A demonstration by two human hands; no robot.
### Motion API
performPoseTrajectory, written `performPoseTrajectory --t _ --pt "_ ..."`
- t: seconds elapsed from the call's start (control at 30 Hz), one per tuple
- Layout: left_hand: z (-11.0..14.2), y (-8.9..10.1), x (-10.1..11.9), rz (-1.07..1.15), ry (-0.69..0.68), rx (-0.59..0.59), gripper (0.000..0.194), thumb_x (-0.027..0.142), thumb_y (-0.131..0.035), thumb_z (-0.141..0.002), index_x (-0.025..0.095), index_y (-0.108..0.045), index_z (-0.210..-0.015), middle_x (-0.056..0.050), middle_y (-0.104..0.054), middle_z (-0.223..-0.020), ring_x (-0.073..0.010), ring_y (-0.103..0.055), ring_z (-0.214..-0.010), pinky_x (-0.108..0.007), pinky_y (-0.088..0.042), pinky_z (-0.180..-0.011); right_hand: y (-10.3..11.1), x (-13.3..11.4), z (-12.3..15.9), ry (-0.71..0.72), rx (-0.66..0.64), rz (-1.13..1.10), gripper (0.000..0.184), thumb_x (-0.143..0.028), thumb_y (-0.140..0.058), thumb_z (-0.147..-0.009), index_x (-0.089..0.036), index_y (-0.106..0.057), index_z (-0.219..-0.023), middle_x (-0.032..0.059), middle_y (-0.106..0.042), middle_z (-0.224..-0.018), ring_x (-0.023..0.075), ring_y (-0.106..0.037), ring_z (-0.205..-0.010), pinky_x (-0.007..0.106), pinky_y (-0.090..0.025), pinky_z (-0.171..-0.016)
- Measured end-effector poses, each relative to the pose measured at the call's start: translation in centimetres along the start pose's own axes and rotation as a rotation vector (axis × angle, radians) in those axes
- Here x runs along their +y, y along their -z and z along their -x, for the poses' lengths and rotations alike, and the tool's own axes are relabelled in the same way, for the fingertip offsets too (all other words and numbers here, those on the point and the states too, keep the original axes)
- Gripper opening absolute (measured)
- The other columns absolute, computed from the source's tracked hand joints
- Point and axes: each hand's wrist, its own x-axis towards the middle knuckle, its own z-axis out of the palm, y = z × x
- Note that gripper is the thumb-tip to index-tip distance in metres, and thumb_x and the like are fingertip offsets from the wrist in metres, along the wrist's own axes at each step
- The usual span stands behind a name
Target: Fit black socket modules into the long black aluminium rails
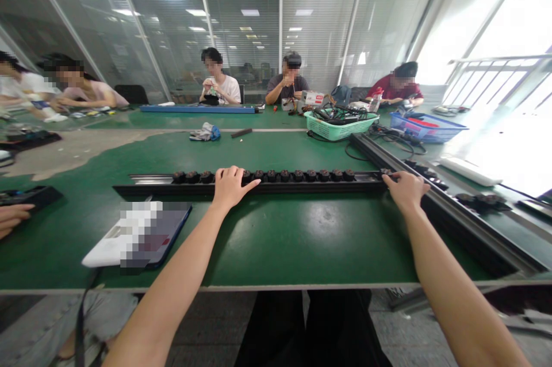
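Note:
A long black metal channel rail (310, 187) lies across the green table in front of me, with a row of small black round parts (298, 175) set along it. My left hand (230, 187) is wrapped over the rail left of its middle, thumb stretched along the near side; it covers some of the round parts. At the rail's right end, my right hand (406, 190) pinches a small dark round part (385, 172), apart from the row. The fingertips partly hide that piece.
A second rail (470, 229) runs diagonally on the right, beside more black round parts (483, 201). A phone (172, 234) and a white device (107, 246) lie left. Behind are gloves (206, 132), a green basket (340, 130) and a blue basket (431, 132). Several people sit around; one hand (12, 217) shows at left.

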Motion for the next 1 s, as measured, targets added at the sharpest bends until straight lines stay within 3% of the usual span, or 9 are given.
performPoseTrajectory --t 1.0 --pt "0.0 0.0 0.0 0.002 -0.003 0.006 0.079 0.081 -0.032 -0.092 0.017 -0.068 -0.121 -0.017 -0.065 -0.119 -0.0348 -0.054 -0.114 -0.048 -0.032 -0.106 -0.1 1.1 -0.6 -0.028 0.026 0.116 0.049 -0.047 -0.048 -0.089 -0.010 -0.075 -0.107 0.0221 -0.068 -0.104 0.0377 -0.052 -0.105 0.051 -0.032 -0.091"
